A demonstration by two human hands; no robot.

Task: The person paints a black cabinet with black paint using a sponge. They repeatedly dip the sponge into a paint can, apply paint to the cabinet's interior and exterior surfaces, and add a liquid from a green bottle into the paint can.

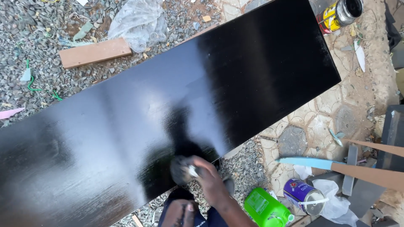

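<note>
- One hand at work: right hand (210, 178) closed around a dark wad of cloth (182, 169), pressed onto the near edge of the black board (176, 105).
- Board lies ahead of the hand, running far to its left and up to its right; nearly the whole face is glossy black.
- Judgement: coating looks mostly done. Streaky, duller grain shows low to the left of the hand; that patch seems the least finished.
- Pose: right wrist bent, forearm coming up from below, knuckles toward the camera.
- Left hand (179, 210) low beside the right forearm, resting near the dark clothing; cannot tell whether it grips anything.
- Right of the hands: green bottle (265, 208), purple can (304, 195). Far beyond, a yellow tin (338, 14).
</note>
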